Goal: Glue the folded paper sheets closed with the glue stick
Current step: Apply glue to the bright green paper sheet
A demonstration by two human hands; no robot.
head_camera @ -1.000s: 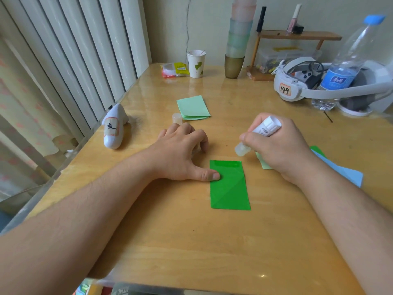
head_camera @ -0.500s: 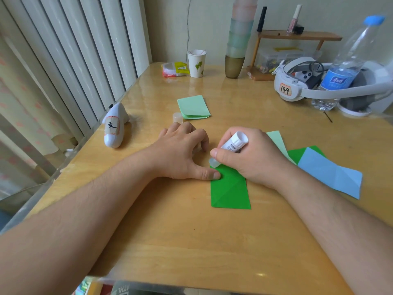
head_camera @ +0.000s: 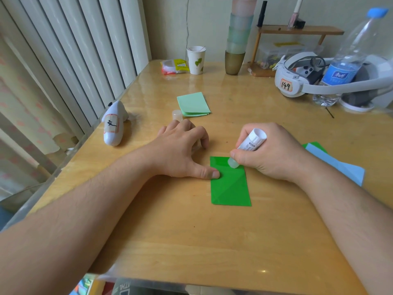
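A folded dark green paper sheet (head_camera: 230, 186) lies flat on the wooden table (head_camera: 191, 241) in the middle. My left hand (head_camera: 180, 152) rests beside it, its thumb pressing the sheet's left edge. My right hand (head_camera: 274, 152) grips a white glue stick (head_camera: 251, 142), tilted, with its clear tip touching the sheet's top edge near the middle. The glue stick's cap (head_camera: 177, 115) stands behind my left hand. A stack of folded light green sheets (head_camera: 193, 104) lies further back. Blue and green sheets (head_camera: 338, 167) lie partly hidden behind my right wrist.
A white figurine (head_camera: 113, 126) lies at the left edge. At the back stand a paper cup (head_camera: 196, 60), a snack packet (head_camera: 174, 66), stacked cups (head_camera: 237, 39), a small wooden shelf (head_camera: 297, 30), a white headset (head_camera: 302, 79) and a water bottle (head_camera: 348, 58).
My right hand brought the glue stick down onto the green sheet's top left, then slid it to the right along the top edge. My left hand stayed put.
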